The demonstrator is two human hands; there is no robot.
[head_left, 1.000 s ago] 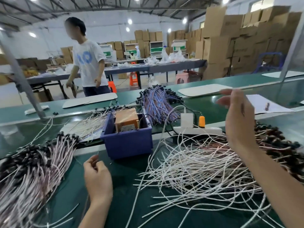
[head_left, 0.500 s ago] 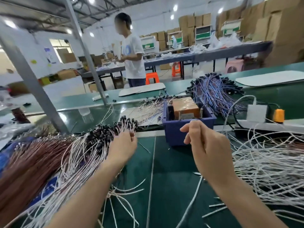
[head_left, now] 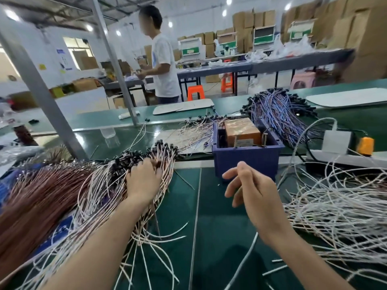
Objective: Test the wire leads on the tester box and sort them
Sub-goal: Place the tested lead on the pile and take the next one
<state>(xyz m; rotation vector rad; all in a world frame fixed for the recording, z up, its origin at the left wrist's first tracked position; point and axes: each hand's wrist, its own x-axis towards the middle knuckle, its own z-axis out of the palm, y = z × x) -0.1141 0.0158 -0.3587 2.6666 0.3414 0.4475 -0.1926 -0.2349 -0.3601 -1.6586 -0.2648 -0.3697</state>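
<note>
Head view: I look down at my two hands over the dark green table mat.
Left hand: my left hand lies on the heap of pinkish-white wire leads with black caps, left of centre. The fingertips go in between the leads, so I cannot tell if they pinch one.
Right hand: my right hand hangs in the air at centre right, just before the box. The fingers are loosely bent and I see nothing held in them.
Tester: the orange-brown tester box sits in a dark blue plastic bin, above centre. I see no lead on its two metal posts.
Other heaps: red-brown leads at far left, loose white leads at right, blue-violet leads behind the bin.
Done: several heaps lie apart by colour, so I judge some sorting is already made.
Left to do: a lot, I think. The heaps are large, and the frame does not show which are tested.
Step in hand: probably to take the next lead from the left heap.
</note>
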